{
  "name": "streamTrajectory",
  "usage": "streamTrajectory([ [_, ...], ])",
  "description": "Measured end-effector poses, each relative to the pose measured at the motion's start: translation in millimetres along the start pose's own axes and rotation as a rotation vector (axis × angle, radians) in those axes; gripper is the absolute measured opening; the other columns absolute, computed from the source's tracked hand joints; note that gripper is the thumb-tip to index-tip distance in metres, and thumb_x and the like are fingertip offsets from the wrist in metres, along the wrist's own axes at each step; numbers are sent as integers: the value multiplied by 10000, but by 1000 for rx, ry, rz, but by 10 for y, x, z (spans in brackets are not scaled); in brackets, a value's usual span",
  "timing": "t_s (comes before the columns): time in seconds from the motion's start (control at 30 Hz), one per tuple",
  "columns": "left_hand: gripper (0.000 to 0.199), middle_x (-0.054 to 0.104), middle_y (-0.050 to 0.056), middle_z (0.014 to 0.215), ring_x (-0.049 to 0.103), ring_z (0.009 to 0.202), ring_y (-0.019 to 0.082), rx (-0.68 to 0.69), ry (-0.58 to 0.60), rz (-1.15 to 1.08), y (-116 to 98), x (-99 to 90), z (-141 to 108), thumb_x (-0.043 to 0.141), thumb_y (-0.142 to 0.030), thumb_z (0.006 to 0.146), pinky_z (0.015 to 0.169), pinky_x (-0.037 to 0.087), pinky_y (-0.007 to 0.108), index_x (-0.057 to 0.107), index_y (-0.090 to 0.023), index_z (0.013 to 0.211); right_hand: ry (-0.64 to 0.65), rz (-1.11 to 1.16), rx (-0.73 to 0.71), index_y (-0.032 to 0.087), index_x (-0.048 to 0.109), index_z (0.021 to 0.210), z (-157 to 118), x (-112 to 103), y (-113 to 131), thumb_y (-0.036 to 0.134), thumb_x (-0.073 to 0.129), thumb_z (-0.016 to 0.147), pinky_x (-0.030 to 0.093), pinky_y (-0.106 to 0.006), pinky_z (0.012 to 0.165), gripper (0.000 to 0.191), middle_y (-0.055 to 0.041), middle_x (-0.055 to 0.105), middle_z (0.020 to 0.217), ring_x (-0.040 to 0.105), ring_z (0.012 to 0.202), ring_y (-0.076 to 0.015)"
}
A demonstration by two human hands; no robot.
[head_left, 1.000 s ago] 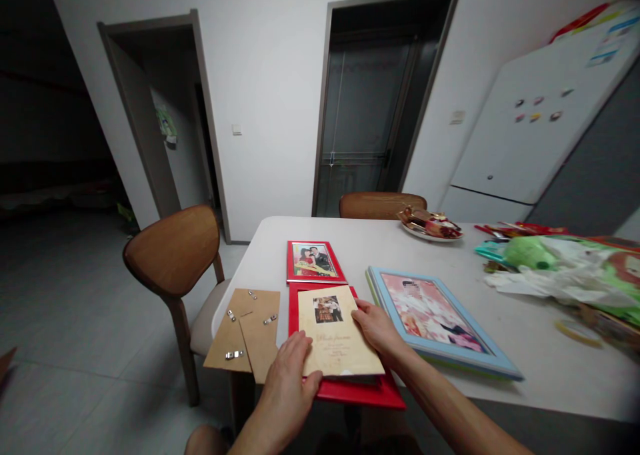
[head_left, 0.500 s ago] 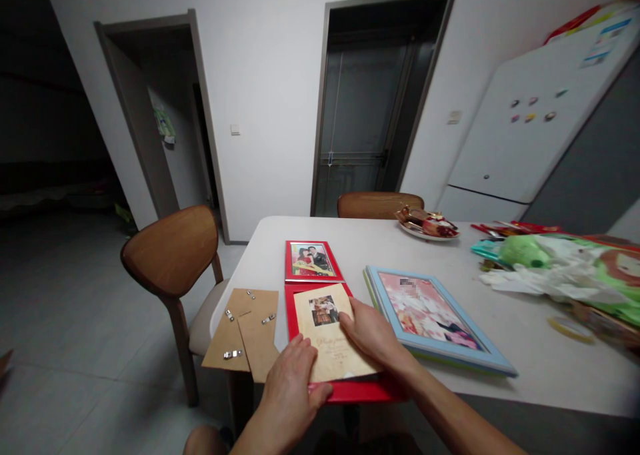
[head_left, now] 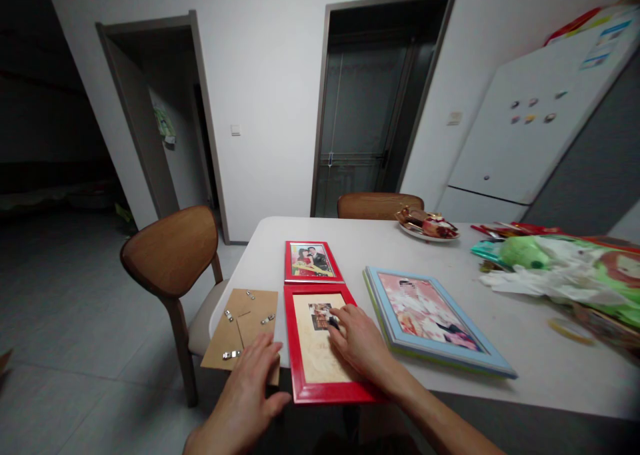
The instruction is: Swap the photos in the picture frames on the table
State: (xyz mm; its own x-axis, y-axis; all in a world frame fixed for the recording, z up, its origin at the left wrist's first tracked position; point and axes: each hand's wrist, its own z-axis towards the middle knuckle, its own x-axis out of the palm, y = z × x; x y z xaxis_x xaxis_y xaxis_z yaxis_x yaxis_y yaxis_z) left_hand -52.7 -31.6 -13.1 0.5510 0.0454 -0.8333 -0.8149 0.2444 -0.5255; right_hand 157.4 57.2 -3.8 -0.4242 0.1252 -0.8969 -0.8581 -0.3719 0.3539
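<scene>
A red picture frame [head_left: 299,375] lies face up at the table's near edge, with a cream printed sheet [head_left: 316,361] inside its border. The sheet bears a small photo near its top. Across the sheet's right side rests my right hand [head_left: 363,341], fingers slightly bent and touching it by the small photo. My left hand [head_left: 245,395] is apart from the frame, thumb spread, its fingertips over the lower edge of the brown backing boards [head_left: 255,308]. Whether those fingers touch the boards is hard to see. Metal clips sit on the boards.
Beyond the red frame lies a smaller red-framed photo [head_left: 313,261]. A stack topped by a light blue picture frame [head_left: 435,308] is to the right. Further off are a plate of items [head_left: 430,231], plastic bags [head_left: 545,261] and a tape roll [head_left: 570,330]. A wooden chair [head_left: 173,251] stands left.
The cream sheet has gone down flat inside the red frame. My left hand has let go and moved left to the backing boards. My right hand has shifted slightly left onto the sheet.
</scene>
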Motion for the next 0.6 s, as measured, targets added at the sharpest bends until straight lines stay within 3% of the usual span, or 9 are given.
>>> streamTrajectory([
  [0.17, 590, 408, 141, 1273, 316, 1195, 286, -204, -144, 171, 602, -161, -127, 601, -173, 555, 971, 275, 452, 473, -144, 1130, 88, 143, -212, 174, 567, 1014, -70, 86, 539, 293, 412, 778, 321, -315, 795, 307, -93, 560, 952, 463, 899, -200],
  [0.3, 431, 497, 106, 1195, 438, 1114, 262, -188, -296, 166, 824, -104, -92, 543, -192, 618, 926, 361, 409, 520, -163, 1047, 165, 68, -290, 196, 562, 960, -81, 258, 935, 462, 457, 724, 307, -373, 794, 371, -81, 554, 912, 447, 887, -233],
  [0.43, 370, 560, 88, 1113, 518, 1025, 255, -151, -378, 151, 827, -102, -35, 554, -217, 627, 881, 410, 404, 540, -181, 995, 147, 90, -254, 211, 527, 1020, -40, 372, 1043, 419, 570, 625, 330, -364, 765, 449, -83, 515, 950, 444, 870, -234],
  [0.6, 396, 581, 99, 1076, 538, 995, 238, -67, -465, 101, 551, -148, 13, 603, -263, 632, 865, 432, 394, 527, -188, 1013, 41, 300, -214, 214, 534, 1040, -55, 232, 849, 238, 545, 627, 350, -326, 787, 414, -69, 509, 943, 443, 899, -204],
])
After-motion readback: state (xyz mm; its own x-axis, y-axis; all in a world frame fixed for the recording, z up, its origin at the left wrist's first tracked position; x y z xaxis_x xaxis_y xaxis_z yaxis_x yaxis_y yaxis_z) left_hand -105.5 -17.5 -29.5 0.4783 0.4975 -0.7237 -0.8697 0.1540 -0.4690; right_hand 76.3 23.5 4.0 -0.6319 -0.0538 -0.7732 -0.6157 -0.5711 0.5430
